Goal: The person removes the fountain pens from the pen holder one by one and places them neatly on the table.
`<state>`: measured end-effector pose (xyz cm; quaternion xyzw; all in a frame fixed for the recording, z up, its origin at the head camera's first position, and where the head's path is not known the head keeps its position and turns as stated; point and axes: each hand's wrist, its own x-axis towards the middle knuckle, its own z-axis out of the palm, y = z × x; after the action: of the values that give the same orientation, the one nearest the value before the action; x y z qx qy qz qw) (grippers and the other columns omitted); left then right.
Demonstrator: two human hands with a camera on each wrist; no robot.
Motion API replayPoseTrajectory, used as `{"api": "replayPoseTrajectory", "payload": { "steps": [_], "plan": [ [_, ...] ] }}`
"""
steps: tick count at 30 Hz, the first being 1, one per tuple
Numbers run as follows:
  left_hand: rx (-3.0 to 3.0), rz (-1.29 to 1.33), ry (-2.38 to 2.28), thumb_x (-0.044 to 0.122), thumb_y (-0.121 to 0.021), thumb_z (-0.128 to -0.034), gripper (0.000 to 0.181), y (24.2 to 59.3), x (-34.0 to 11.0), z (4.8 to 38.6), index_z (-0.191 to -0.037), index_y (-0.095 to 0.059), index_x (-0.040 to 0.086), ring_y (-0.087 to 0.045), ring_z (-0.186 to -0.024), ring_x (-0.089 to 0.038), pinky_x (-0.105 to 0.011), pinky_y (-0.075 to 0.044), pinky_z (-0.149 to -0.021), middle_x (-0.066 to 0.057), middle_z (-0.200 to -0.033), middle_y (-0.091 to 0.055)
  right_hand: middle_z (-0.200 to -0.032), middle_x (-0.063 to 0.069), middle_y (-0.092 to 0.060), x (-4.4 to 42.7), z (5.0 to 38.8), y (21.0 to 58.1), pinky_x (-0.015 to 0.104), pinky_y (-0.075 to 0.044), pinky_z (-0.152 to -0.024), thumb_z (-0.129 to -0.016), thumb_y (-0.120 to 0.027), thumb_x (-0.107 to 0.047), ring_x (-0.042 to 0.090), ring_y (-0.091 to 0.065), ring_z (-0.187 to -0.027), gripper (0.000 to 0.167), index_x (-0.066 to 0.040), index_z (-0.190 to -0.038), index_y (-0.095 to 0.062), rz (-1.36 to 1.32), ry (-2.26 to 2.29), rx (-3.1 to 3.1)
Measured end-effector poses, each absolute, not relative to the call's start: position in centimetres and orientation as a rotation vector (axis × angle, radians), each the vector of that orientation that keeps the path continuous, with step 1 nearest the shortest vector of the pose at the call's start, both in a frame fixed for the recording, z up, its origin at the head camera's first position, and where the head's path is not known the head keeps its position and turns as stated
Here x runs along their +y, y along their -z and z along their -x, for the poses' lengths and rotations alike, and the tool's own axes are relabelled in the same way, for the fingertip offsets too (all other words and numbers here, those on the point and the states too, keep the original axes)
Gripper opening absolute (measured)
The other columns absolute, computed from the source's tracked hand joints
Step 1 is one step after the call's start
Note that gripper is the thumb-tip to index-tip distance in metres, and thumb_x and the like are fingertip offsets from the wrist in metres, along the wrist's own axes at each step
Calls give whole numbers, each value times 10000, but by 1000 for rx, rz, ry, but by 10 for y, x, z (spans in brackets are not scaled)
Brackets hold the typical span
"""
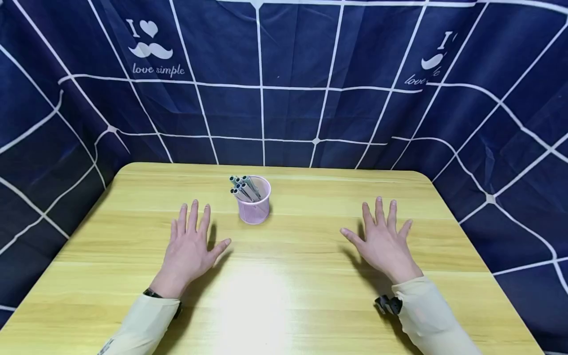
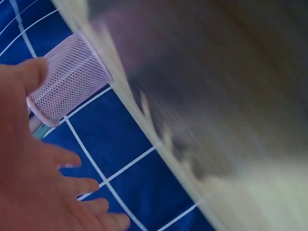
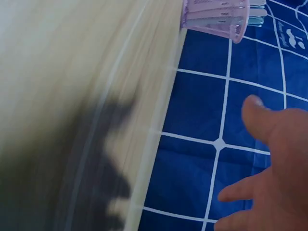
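A pink mesh pen cup point(image 1: 254, 212) stands upright on the table, left of its middle toward the back. Several pens point(image 1: 243, 187) lean in it toward the left, their capped ends above the rim. My left hand point(image 1: 190, 251), palm down with fingers spread, is in front and to the left of the cup, apart from it. Farther off on the right, my right hand point(image 1: 385, 244) is also spread palm down and holds nothing. The left wrist view has the cup's mesh side point(image 2: 72, 79) beyond the thumb; the right wrist view catches the cup point(image 3: 216, 17) at its top.
The light wooden table point(image 1: 306, 256) has rounded back corners and a bright glare near the front. A dark blue curtain point(image 1: 293, 116) with white grid lines hangs behind it and along both sides. Each wrist wears a black strap, the right one's black device point(image 1: 388, 304) showing beside the sleeve.
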<state>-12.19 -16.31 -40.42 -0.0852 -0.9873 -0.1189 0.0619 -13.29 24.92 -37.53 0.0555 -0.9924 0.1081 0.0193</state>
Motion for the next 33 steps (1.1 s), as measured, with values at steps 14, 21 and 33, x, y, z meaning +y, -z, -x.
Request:
{"api": "replayPoseTrajectory", "payload": {
  "steps": [14,21,33],
  "plan": [
    [-2712,182,1431,217,-715,-904,709,392,-157,150,-1435,-341,-70,-360,-1311,-437,-519,-319,-1080,-239,-1445,-363,-1370,127,-519,231,152,378,519,-379,-1026,-992,-602,-277,322,-484,-1257,444,-48,-1365,-529,-529,-906,-2776],
    [-2555,202,1824,137,-731,-895,735,393,-149,161,-1452,-304,-80,-303,-1381,-358,-423,-292,-1114,-222,-1489,-341,-1005,50,-704,203,164,378,386,-541,-792,-947,-656,-97,182,-656,-909,212,-36,-1149,-670,-574,-1194,-2615],
    [-2461,248,1952,100,-748,-875,804,397,-135,177,-1476,-241,-75,-271,-1395,-347,-406,-245,-1136,-235,-1506,-288,-1019,13,-712,138,196,359,303,-535,-815,-936,-676,-104,131,-665,-929,146,-56,-1073,-694,-581,-1482,-2530]
  ]
}}
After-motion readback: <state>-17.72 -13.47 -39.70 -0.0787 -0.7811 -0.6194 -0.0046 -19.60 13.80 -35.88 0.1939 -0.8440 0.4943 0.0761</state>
